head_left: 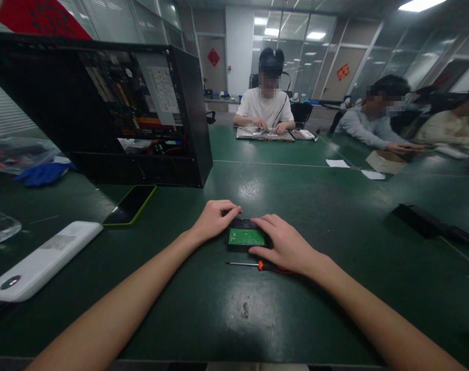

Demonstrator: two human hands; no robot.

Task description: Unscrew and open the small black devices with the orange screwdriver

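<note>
A small black case with a green circuit board in it lies on the table in front of me. My right hand grips its right end, thumb along the near side and fingers over the far edge. At the far left corner of the case is my left hand, closed, thumb and fingertips pinched together. Whatever may be between those fingertips is too small to make out. A screwdriver with an orange and black handle lies just nearer than the case, its handle partly hidden under my right hand.
An opened black computer tower stands at the left back. Nearer lie a phone with a lime edge, a long white device and a blue glove. A black object is at right. Several people sit beyond, one opposite handling a flat panel.
</note>
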